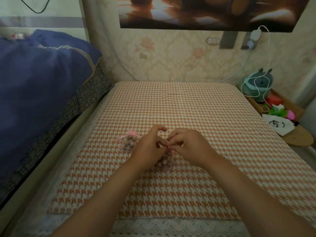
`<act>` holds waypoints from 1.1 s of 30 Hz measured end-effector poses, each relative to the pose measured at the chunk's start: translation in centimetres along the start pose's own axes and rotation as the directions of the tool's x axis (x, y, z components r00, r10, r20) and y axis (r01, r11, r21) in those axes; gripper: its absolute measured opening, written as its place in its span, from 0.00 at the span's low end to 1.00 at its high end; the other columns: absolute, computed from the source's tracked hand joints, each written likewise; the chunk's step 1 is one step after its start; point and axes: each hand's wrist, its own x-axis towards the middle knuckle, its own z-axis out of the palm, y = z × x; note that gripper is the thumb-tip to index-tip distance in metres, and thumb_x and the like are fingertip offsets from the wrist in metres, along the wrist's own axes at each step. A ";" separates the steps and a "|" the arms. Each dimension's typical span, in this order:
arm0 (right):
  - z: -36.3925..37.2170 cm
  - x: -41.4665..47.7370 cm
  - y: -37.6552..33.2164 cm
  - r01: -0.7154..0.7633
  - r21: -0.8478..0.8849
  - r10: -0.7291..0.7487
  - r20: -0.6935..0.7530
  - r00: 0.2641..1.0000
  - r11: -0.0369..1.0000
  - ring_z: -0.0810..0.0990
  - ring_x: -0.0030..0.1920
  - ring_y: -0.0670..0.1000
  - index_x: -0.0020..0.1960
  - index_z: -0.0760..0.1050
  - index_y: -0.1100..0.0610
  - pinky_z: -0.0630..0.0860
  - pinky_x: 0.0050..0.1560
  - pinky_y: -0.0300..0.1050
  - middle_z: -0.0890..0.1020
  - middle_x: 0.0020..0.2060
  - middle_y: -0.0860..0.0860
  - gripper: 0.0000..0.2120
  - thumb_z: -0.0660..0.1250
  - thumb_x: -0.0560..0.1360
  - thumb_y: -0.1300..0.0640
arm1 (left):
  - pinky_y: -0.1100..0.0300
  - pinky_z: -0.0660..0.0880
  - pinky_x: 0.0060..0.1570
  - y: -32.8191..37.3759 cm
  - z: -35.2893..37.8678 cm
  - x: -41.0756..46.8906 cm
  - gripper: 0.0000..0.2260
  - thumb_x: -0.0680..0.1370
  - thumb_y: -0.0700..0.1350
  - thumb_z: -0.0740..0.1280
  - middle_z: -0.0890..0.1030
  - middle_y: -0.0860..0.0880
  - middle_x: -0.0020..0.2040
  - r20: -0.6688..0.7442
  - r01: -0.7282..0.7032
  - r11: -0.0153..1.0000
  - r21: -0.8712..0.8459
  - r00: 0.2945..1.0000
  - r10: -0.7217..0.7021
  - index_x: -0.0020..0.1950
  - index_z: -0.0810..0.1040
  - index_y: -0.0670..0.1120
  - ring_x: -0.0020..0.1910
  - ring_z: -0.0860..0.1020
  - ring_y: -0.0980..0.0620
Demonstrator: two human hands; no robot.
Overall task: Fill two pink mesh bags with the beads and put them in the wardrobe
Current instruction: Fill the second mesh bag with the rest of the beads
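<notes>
Houndstooth cloth lies beneath. Your left hand and right hand pinch the top of a beaded bag (second bag just left).

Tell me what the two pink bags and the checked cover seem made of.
The lying bag and the held bag look like sheer mesh fabric: beads show through. The cover looks like matte woven cloth; no shine, lace-trimmed edge.

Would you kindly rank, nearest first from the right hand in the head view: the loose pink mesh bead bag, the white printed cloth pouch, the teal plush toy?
1. Loose pink mesh bead bag, left of both hands.
2. White printed cloth pouch, right side.
3. Teal plush toy, far right.
</notes>
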 end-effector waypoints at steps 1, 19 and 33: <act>0.0 0.0 0.1 -0.029 0.052 0.028 0.014 1.000 0.998 0.81 0.46 0.40 0.48 0.87 0.47 0.79 0.50 0.42 0.84 0.48 0.39 0.05 0.75 0.75 0.56 | 0.59 0.80 0.45 0.0 0.0 0.0 0.23 0.75 0.45 0.75 0.86 0.59 0.42 0.016 -0.002 1.000 -0.009 1.000 0.002 0.61 0.67 0.61 0.40 0.82 0.59; 0.8 0.0 -1.3 -0.546 0.406 0.588 0.024 0.808 0.733 0.80 0.26 0.47 0.42 0.87 0.51 0.82 0.33 0.47 0.86 0.34 0.50 0.04 0.75 0.75 0.56 | 0.65 0.75 0.38 0.8 1.0 -0.3 0.11 0.77 0.44 0.71 0.85 0.58 0.40 -0.040 0.028 0.998 0.064 0.999 -0.025 0.54 0.73 0.58 0.38 0.79 0.63; 0.0 0.4 -1.9 -0.327 -0.145 0.347 0.146 0.926 0.934 0.83 0.37 0.51 0.46 0.87 0.53 0.82 0.42 0.51 0.85 0.37 0.51 0.10 0.67 0.80 0.55 | 0.61 0.78 0.47 1.5 0.7 -0.3 0.06 0.79 0.41 0.69 0.83 0.53 0.49 -0.055 0.026 0.968 0.248 0.998 -0.013 0.55 0.78 0.48 0.47 0.80 0.55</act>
